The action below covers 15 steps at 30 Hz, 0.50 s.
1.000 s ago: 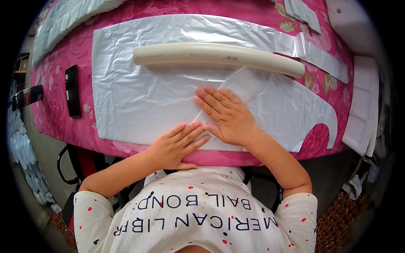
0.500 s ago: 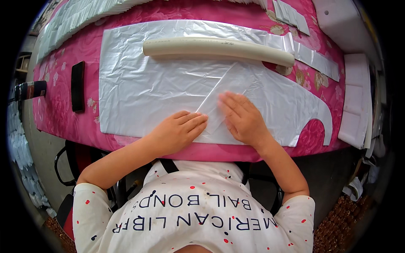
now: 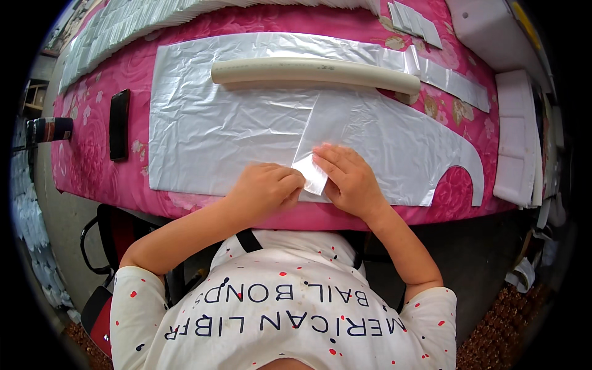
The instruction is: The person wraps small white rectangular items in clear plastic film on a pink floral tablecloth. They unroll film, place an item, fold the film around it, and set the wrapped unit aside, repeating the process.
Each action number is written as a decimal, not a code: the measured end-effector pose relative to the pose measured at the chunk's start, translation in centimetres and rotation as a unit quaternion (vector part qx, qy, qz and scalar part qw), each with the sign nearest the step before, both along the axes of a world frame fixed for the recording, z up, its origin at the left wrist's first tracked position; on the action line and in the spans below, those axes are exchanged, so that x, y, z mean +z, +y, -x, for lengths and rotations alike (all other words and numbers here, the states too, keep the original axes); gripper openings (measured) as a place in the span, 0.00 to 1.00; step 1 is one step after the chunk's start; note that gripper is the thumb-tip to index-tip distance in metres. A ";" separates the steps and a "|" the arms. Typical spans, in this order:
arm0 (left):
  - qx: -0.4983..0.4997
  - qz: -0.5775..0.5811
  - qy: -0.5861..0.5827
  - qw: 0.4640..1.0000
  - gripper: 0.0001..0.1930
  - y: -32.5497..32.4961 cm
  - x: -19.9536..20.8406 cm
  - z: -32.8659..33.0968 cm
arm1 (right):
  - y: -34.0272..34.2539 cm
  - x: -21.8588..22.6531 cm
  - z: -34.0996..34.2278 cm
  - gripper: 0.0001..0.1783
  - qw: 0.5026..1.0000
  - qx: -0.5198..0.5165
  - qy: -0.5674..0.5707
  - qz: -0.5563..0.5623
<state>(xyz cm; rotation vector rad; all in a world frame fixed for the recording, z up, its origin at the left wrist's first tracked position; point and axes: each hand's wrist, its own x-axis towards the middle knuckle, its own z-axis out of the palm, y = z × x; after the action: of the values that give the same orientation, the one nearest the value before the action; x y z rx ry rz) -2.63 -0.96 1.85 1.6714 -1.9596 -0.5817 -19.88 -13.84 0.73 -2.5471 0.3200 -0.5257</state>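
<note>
A white plastic carrier bag (image 3: 216, 142) lies flat across the table, its cut-out handle end at the right. Its film is thin and creased. Between my hands a folded flap (image 3: 311, 174) of the film lifts and catches the light. My left hand (image 3: 266, 188) is closed, with thumb and fingers pinching the flap's left edge. On the flap's right side, the fingers of my right hand (image 3: 350, 180) are bent together over the film, with the thumb underneath. A pale plastic pipe (image 3: 314, 72) rests across the far part of the bag.
The table has a pink flowered cloth (image 3: 86, 160). A black phone (image 3: 119, 125) and a dark cylinder (image 3: 54, 129) stand left. Rows of folded white bags (image 3: 135, 28) line the far edge, with a smaller bundle (image 3: 414, 23) at the far right. White foam blocks (image 3: 515, 139) border the right side.
My left hand has gone from lying flat on the film to pinching it. My right hand has moved slightly down and closed on the film. A flap now stands folded between them.
</note>
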 end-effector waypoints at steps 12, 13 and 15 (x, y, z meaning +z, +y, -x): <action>-0.131 0.095 -0.112 0.980 0.29 2.1 -1.5 -0.5 | 2.7 -0.2 1.5 0.13 0.998 0.020 -0.044 -0.028; -0.123 0.119 -0.113 0.979 0.27 2.1 -1.8 -0.4 | 2.7 -0.3 1.6 0.13 0.998 0.016 -0.047 -0.025; -0.099 0.143 -0.098 0.980 0.25 2.1 -2.0 -0.2 | 2.7 -0.6 2.0 0.12 0.999 -0.002 -0.041 -0.032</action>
<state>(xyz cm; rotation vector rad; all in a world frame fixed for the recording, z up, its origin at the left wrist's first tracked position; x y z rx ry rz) -2.38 1.10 -0.16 1.4101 -2.2456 -0.1935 -21.91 -11.19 0.09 -2.4568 0.3068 -0.6108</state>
